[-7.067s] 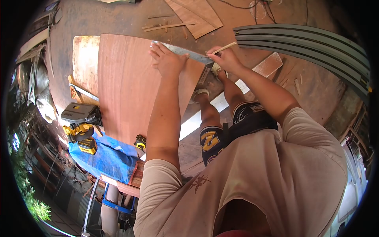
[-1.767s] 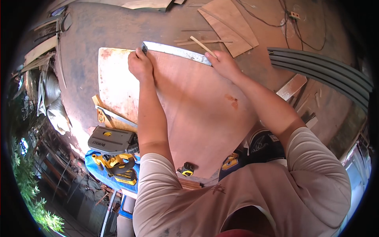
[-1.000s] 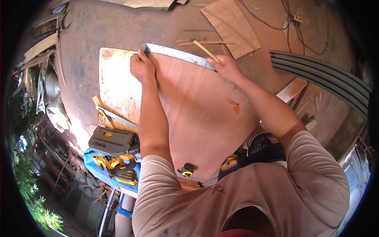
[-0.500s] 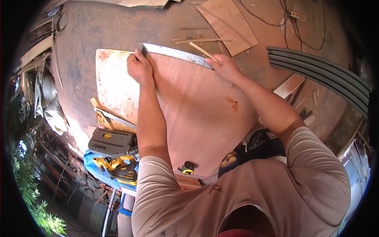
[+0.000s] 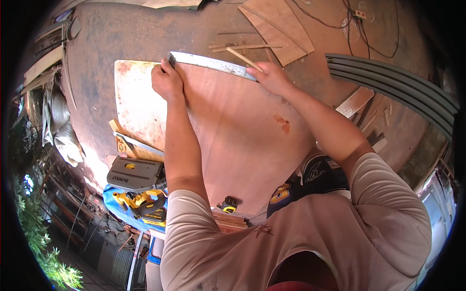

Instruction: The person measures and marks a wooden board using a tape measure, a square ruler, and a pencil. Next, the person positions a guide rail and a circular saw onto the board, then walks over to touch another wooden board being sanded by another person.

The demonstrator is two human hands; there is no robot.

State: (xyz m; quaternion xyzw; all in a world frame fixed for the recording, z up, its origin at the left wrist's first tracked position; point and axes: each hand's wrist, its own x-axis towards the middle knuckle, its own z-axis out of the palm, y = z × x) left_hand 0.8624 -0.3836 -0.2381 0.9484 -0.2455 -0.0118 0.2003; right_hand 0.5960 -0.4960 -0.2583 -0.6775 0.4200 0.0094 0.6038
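A large plywood sheet (image 5: 233, 131) lies in front of me, its left part in bright sunlight. Along its far edge runs a metal ruler (image 5: 208, 62) with a dark piece at its left end. My left hand (image 5: 167, 83) is closed around that dark end, thumb on top; the fingers underneath are partly hidden. At the ruler's right end, my right hand (image 5: 271, 78) pinches a pencil (image 5: 241, 57), which points up and to the left. Its fingers also touch the ruler there. A tape measure (image 5: 229, 204) rests on the sheet close to my body.
Yellow power tools (image 5: 143, 203) and a grey DeWalt case (image 5: 134, 173) stand at the left on blue plastic. Wood offcuts (image 5: 276, 31) lie on the floor beyond the sheet. Grey ribbed panels (image 5: 388, 87) extend at the right, with cables and an outlet (image 5: 359, 14) farther back.
The whole view has shifted slightly. Both hands and the ruler sit a little farther left along the sheet's edge; their grips look the same.
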